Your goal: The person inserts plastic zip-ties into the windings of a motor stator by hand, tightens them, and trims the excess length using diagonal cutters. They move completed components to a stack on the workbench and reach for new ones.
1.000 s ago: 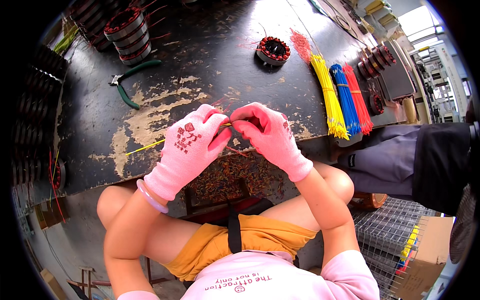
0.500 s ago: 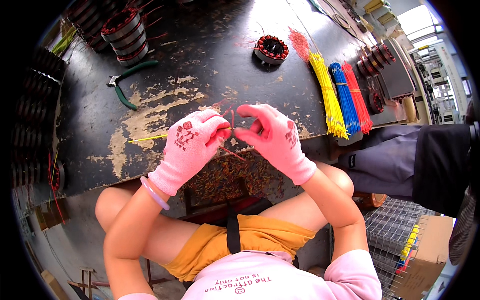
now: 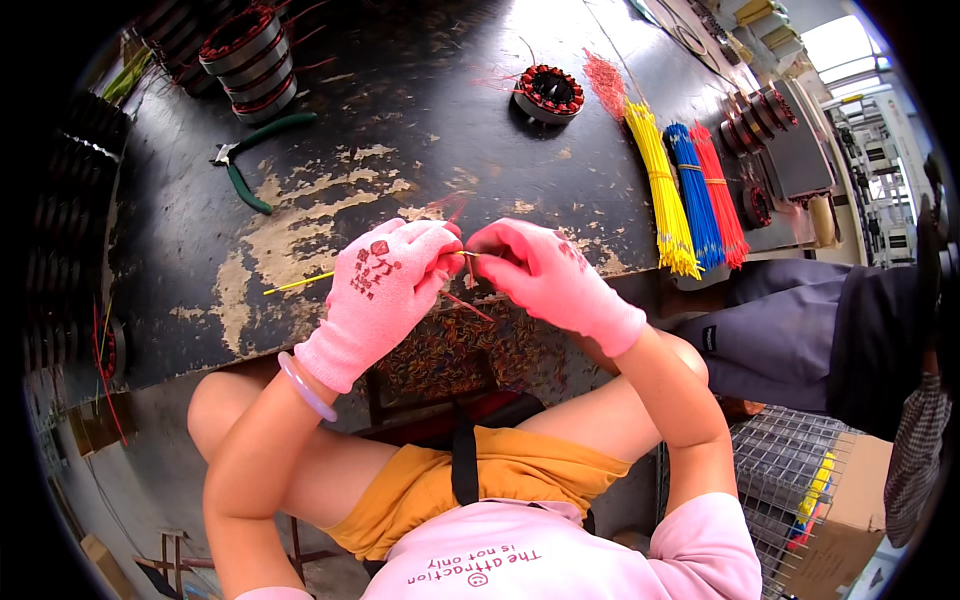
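Both hands wear pink gloves and meet at the front edge of the dark workbench. My left hand (image 3: 378,285) is closed round a yellow wire (image 3: 300,283), whose long end sticks out to the left. A short bit of it shows between the hands. My right hand (image 3: 555,275) pinches at this short end with thumb and fingers together; the exact grip is partly hidden. Fine red wires (image 3: 468,306) stick out around my left fingertips, some toward me and some away. What they join to is hidden by the gloves.
Green-handled pliers (image 3: 240,160) lie at the left, near stacked stator cores (image 3: 250,70). One wound stator (image 3: 548,95) sits farther back. Bundled yellow (image 3: 660,190), blue (image 3: 695,190) and red wires (image 3: 722,190) lie at the right. Another person's leg (image 3: 770,320) is close at the right.
My right thumb and fingers, apart before, have come together at the wire's end beside my left fingertips. The left hand has barely moved and keeps hold of the yellow wire.
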Action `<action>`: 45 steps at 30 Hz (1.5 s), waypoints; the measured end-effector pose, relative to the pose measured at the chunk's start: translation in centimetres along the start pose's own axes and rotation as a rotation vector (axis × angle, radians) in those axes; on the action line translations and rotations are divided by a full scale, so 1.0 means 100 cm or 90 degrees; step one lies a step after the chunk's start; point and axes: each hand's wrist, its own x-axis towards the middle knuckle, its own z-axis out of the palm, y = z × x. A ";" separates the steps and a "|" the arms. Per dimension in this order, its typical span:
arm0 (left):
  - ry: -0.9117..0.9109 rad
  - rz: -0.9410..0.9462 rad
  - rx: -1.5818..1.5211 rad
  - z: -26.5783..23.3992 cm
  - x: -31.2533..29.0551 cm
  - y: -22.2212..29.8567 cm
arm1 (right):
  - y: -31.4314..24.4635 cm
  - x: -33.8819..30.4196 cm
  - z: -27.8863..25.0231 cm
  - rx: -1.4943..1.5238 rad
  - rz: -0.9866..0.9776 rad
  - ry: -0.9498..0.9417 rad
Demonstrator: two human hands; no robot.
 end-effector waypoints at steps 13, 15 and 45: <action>0.032 0.019 -0.013 0.004 -0.001 -0.001 | -0.013 0.000 0.011 0.039 0.075 0.126; 0.038 0.020 -0.013 0.005 0.002 0.000 | -0.006 -0.001 0.011 -0.266 -0.206 0.249; 0.017 0.022 0.014 0.002 0.001 0.004 | -0.003 -0.017 0.005 -0.564 -0.304 0.253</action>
